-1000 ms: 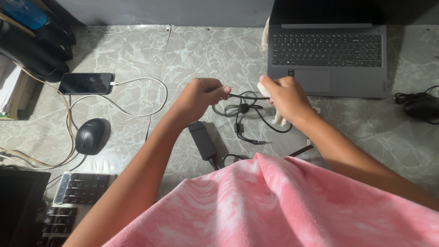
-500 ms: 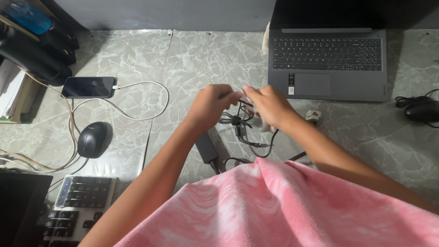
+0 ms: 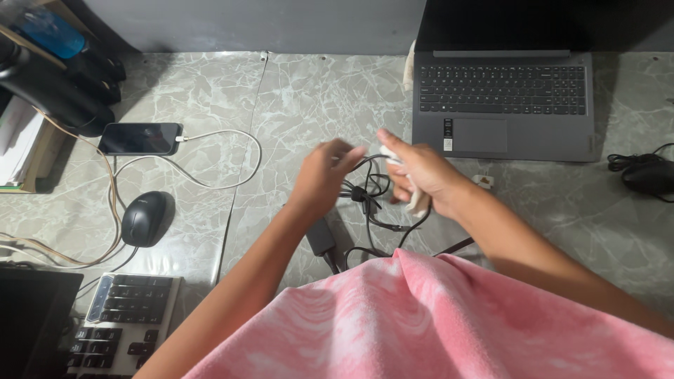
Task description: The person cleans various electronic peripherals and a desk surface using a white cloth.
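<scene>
Black charger cable (image 3: 370,193) sits mid-desk, just near of the laptop (image 3: 502,105), looped w/ a strap around the bundle; part lifted off the marble desk (image 3: 309,91). Its power brick (image 3: 321,236) lies flat below the left wrist, lead running near, under the pink cloth (image 3: 421,323).

Left hand (image 3: 324,175): forearm comes in from near-left, wrist straight, fingers curled shut, pinching a cable loop at the tips. Blurred, so exact grip pts unclear.

Right hand (image 3: 414,168): forearm from near-right, thumb up and out, fingers closed around a white cloth (image 3: 419,200) wad w/ cable passing through the grip. Hands just beside each other, cable between.

Further out: small white plug (image 3: 483,180) right of the right wrist. Phone (image 3: 139,138) w/ white lead far-left, black mouse (image 3: 143,218) near of it, keyboard (image 3: 123,319) near-left corner. 2nd black mouse (image 3: 646,175) at right edge.
</scene>
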